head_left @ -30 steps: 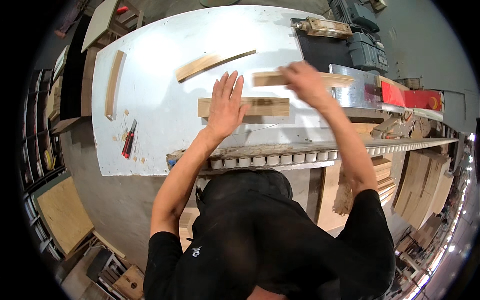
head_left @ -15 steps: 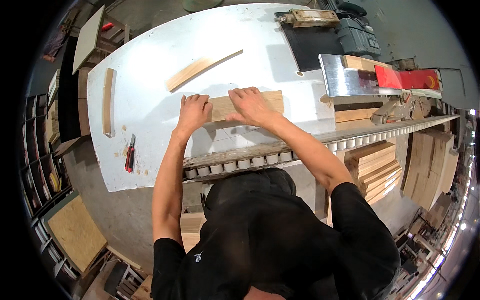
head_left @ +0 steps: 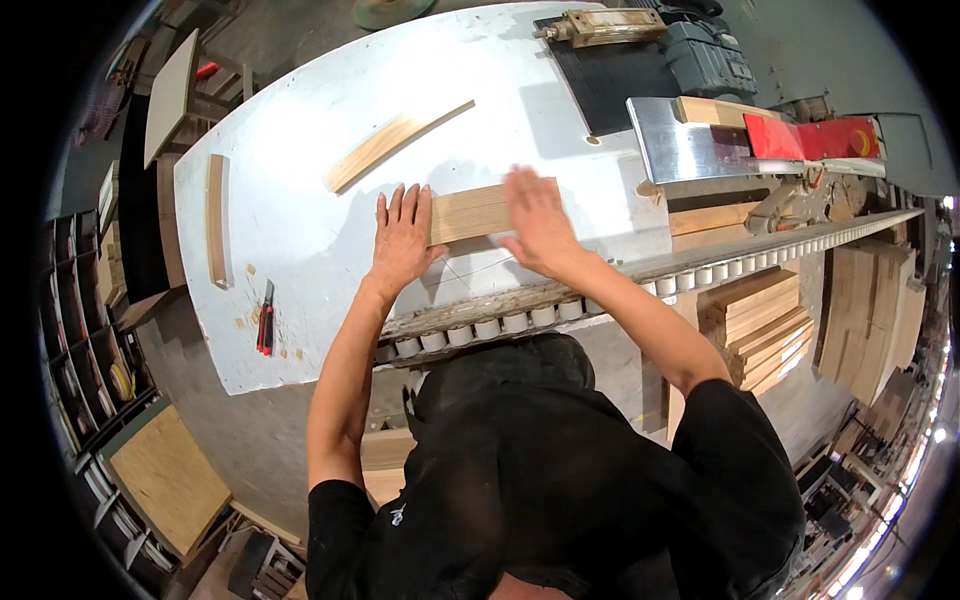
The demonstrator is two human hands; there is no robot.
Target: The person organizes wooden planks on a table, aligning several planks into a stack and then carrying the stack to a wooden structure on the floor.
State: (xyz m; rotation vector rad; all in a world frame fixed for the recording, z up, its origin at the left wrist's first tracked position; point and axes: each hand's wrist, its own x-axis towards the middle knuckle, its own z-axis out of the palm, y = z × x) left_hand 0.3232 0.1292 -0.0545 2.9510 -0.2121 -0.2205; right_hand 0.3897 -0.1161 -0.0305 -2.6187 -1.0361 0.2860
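On the white worktable (head_left: 290, 130) lies a short flat wooden board (head_left: 468, 213), its length running left to right before me. My left hand (head_left: 402, 235) lies flat at the board's left end, fingers stretched away from me. At the right end is my right hand (head_left: 540, 222), open and slightly blurred, its palm over that end. Beyond the board a longer wood strip (head_left: 395, 145) rests at a slant, and another strip (head_left: 216, 220) lies near the table's left side. A red and black utility knife (head_left: 266, 318) sits at the left among small wood chips.
Along the near edge runs a rail of white rollers (head_left: 515, 323). To the right stands a machine with a metal plate (head_left: 665, 145) and red guard (head_left: 810, 138); a grey motor (head_left: 708, 60) is behind. Stacked boards (head_left: 760, 325) stand below the rail, and shelves (head_left: 85, 330) at far left.
Both hands have gone from curled fingers at the board to flatter, stretched fingers. The right hand has shifted toward the board's right end. The view has shifted slightly.
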